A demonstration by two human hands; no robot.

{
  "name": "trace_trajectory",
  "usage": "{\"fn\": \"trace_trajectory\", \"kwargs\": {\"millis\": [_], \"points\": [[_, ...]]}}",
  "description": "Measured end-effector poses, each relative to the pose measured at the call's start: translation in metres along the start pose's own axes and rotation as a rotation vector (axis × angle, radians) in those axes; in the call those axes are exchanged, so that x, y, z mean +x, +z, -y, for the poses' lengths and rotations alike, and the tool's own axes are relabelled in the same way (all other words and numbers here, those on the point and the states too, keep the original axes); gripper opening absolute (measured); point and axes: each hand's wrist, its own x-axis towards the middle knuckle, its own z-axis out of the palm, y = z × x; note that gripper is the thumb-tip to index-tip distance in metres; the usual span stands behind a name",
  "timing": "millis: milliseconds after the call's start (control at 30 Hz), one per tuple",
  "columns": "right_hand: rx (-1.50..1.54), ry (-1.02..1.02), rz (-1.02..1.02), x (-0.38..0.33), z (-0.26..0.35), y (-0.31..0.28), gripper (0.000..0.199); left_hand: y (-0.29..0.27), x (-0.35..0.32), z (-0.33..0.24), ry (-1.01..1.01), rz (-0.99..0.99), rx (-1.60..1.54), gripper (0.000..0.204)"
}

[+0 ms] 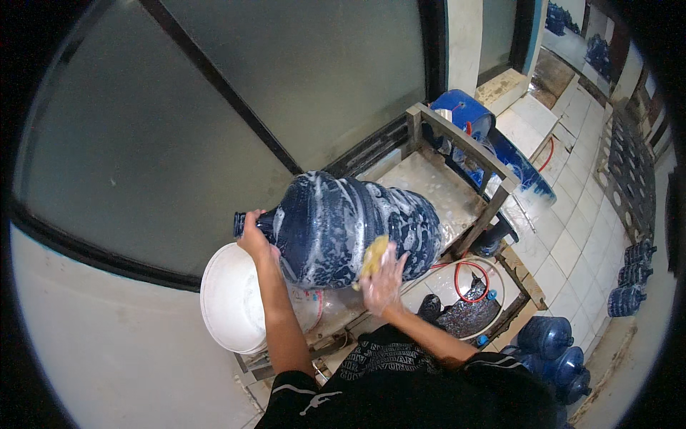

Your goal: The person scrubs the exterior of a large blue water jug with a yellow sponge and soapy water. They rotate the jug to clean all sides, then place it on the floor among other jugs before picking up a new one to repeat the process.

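A person leans over a wet, tiled wash stand (429, 187), scrubbing a large dark-blue plastic water jug (354, 229) that lies on its side across the stand's near left corner, streaked all over with white suds. The left hand (255, 239) has its fingers closed around the jug's narrow neck, which points left toward the frosted glass wall, apparently to keep the slippery jug from rolling. The right hand (384, 280), lathered in foam, presses a yellow sponge (374, 256) flat against the jug's near side, fingers spread over the sponge rather than curled around it. Just below the neck, off the stand's left edge, sits a round white plastic bucket (230, 300), seemingly where runoff can fall. A second basin of dark soapy water (471, 304) with a red hose looped in it stands under the stand's near right corner. More blue jugs (561, 354) wait on the tiled floor at lower right.
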Motion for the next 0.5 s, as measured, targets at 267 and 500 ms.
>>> {"fn": "trace_trajectory", "kwargs": {"millis": [267, 500], "points": [[-0.034, 0.472, 0.47, 0.175, -0.098, -0.022, 0.041, -0.003, -0.01, 0.006, 0.104, 0.023, 0.026, 0.009], [0.123, 0.2, -0.241, 0.014, -0.089, 0.003, 0.05, 0.001, 0.0, 0.004, 0.091, -0.108, 0.137, 0.014]]}}
